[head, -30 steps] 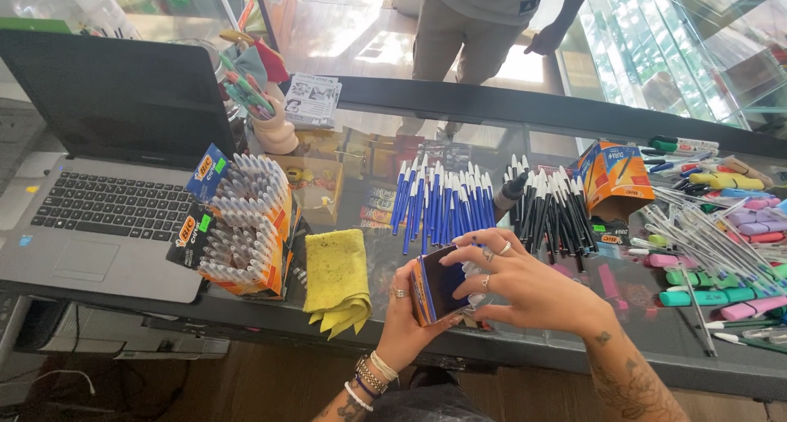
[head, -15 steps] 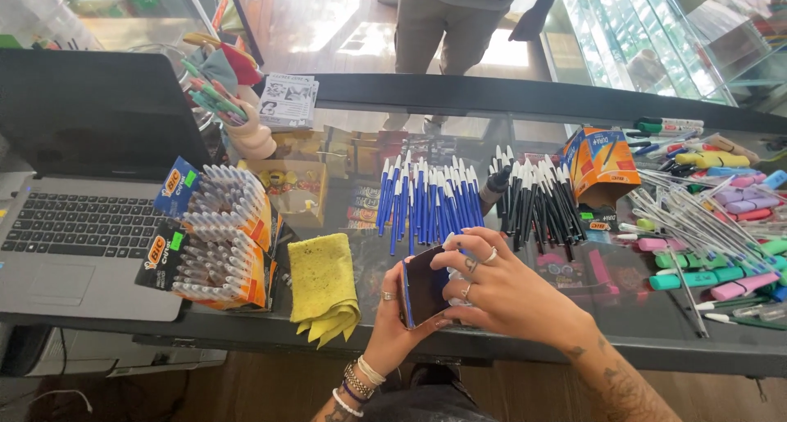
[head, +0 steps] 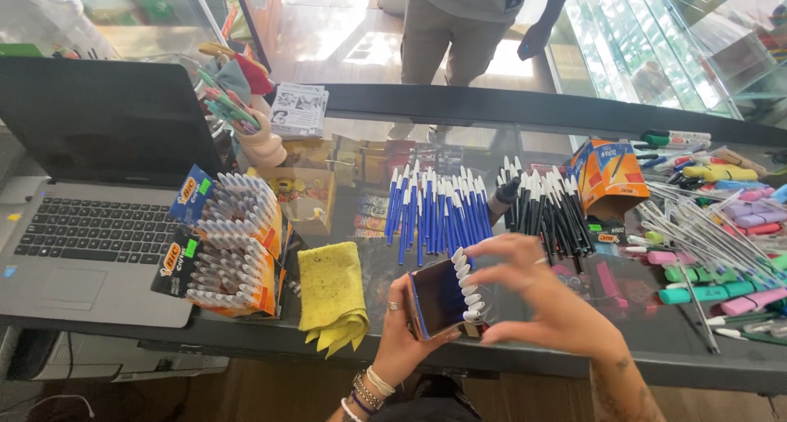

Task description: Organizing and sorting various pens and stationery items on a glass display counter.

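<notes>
My left hand [head: 407,330] holds a small open orange pen box [head: 437,297] from below, near the counter's front edge. A row of white-capped blue pens [head: 464,286] stands along the box's right side. My right hand [head: 548,301] curves over that row, thumb and fingers touching the pens and the box's right edge. Behind the box, loose blue pens [head: 434,209] lie in a fan on the glass counter [head: 525,352], with black pens [head: 548,205] to their right.
A yellow cloth [head: 331,295] lies left of my hands. Two full pen boxes [head: 225,246] and a laptop [head: 90,217] sit further left. An empty orange box [head: 608,176] and several highlighters and markers [head: 713,225] lie at right. A person [head: 471,20] stands beyond the counter.
The box has turned in my hands so its open side with the row of white caps now faces up. My right hand's fingers have spread over the pens.
</notes>
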